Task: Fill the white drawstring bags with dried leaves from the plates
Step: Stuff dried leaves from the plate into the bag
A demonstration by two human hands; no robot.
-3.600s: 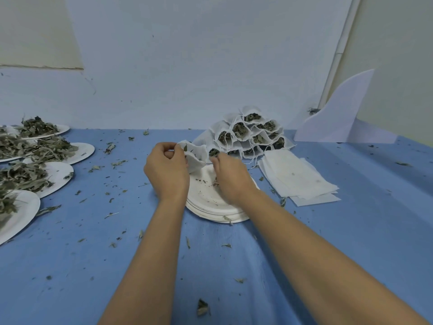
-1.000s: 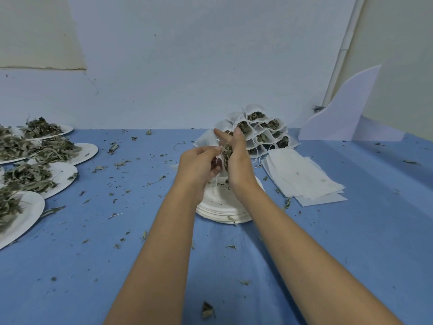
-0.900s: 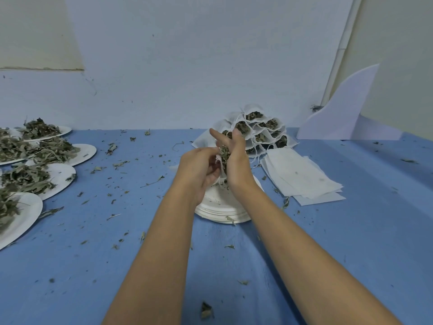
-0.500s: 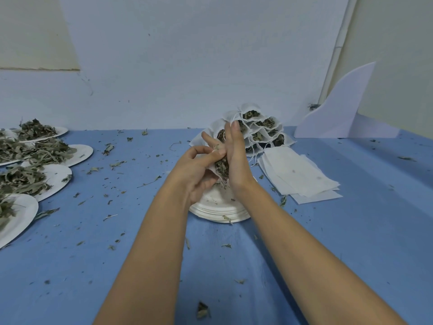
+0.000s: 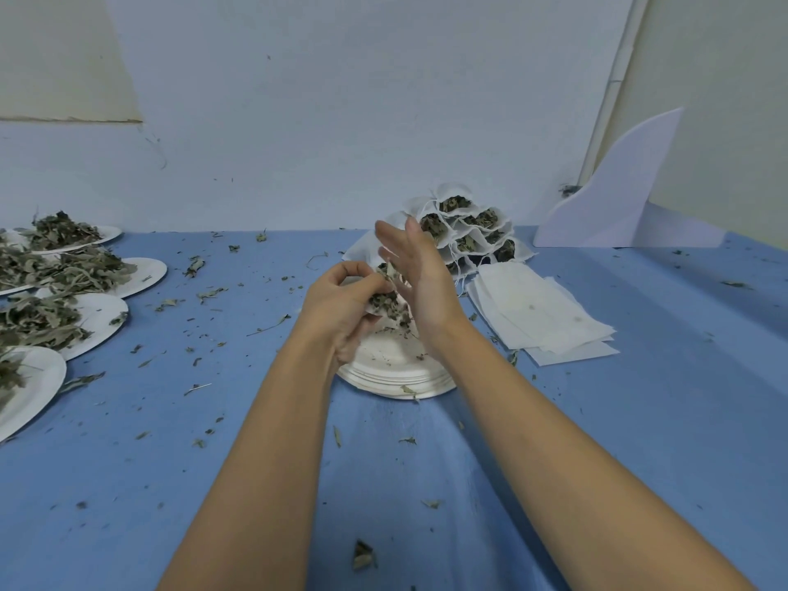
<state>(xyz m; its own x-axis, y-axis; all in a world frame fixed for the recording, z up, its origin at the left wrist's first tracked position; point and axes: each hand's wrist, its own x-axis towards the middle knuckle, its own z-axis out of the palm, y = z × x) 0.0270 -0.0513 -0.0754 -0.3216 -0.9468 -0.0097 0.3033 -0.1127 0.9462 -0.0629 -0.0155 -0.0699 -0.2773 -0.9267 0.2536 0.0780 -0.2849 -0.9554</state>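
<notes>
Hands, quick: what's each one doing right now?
Left hand: grips a white drawstring bag with dried leaves in it.
Right hand: open, held flat beside the bag.

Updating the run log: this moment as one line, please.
left hand: holds drawstring bag of dried leaves | right hand: open, fingers straight, beside bag | below: stack of paper plates

We've got a plain blue table (image 5: 639, 420), speckled all over with grey-green crumbs (image 5: 204, 294). The plates (image 5: 102, 309) along its left edge are white, heaped with dull grey-green dried leaves (image 5: 42, 322). The filled bags (image 5: 464, 232) by the far edge are white with dark green showing at the mouths. The flat bags (image 5: 541, 317) are plain white.
</notes>
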